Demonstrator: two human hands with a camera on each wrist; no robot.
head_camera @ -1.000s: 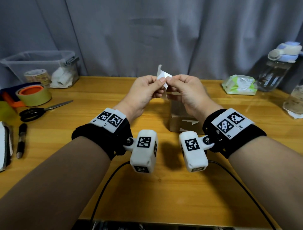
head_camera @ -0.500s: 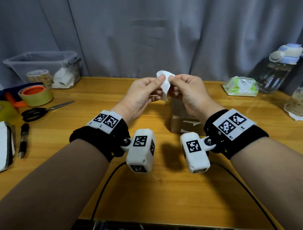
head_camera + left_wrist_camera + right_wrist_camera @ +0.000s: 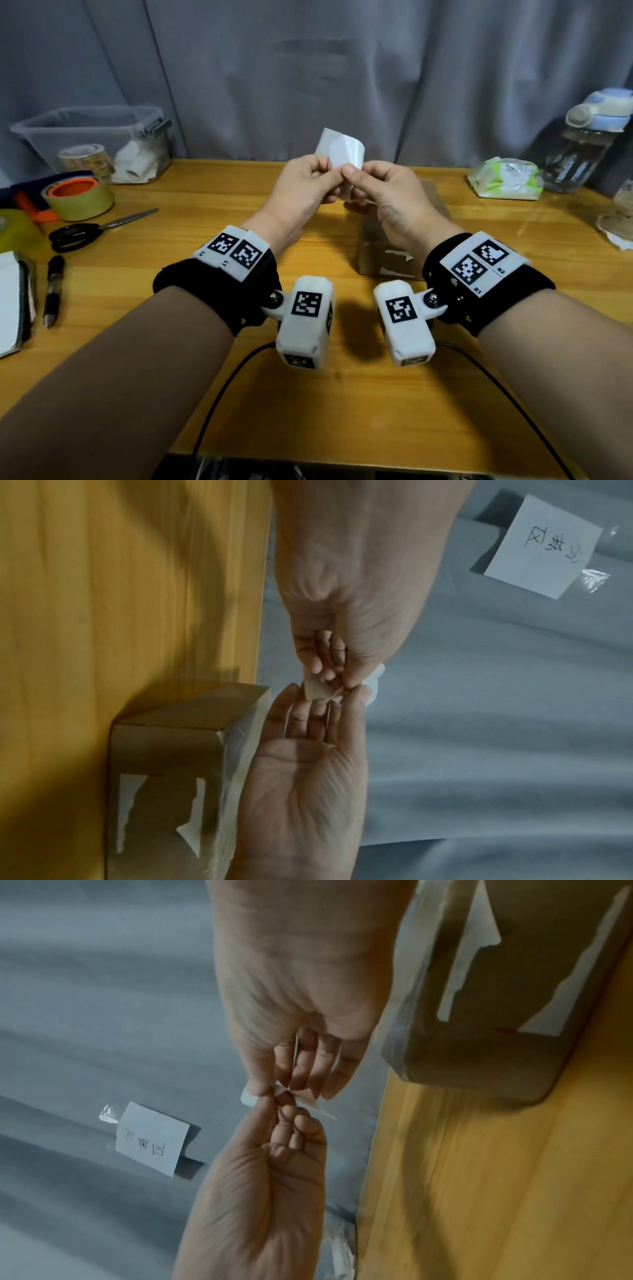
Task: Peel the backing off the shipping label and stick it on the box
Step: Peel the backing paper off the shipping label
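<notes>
A clear plastic storage bin (image 3: 92, 137) is sitting at the far left of the wooden tabletop (image 3: 342, 394), holding a roll of printed tape (image 3: 85, 159) and crumpled white material. In front of it, a wide roll of yellowish tape with an orange core (image 3: 78, 198) is lying flat. Black-handled scissors (image 3: 92, 229) are resting just nearer, and a black pen (image 3: 53, 291) is lying beside a white notebook (image 3: 13, 301) at the left edge.

At centre, both hands are being held up above the table. The left hand (image 3: 301, 192) is pinching the lower edge of the small white shipping label (image 3: 340, 150) between thumb and forefinger, the other fingers curled. The right hand (image 3: 387, 195) is pinching the same edge, fingertip to fingertip with the left. The label is standing up above the fingers, curling. In the left wrist view, thin sheet edges are appearing to separate at the pinch; which layer is the backing cannot be told.

The small brown cardboard box (image 3: 387, 257) is standing on the table under the right hand, apart from the label, with torn white patches on its near face.

Further right, a green-and-white wipes packet (image 3: 503, 178) is lying by a clear water bottle with a pale blue lid (image 3: 582, 144). A grey curtain (image 3: 342, 68) is hanging behind the table, with a handwritten white note (image 3: 544, 546) taped to it.
</notes>
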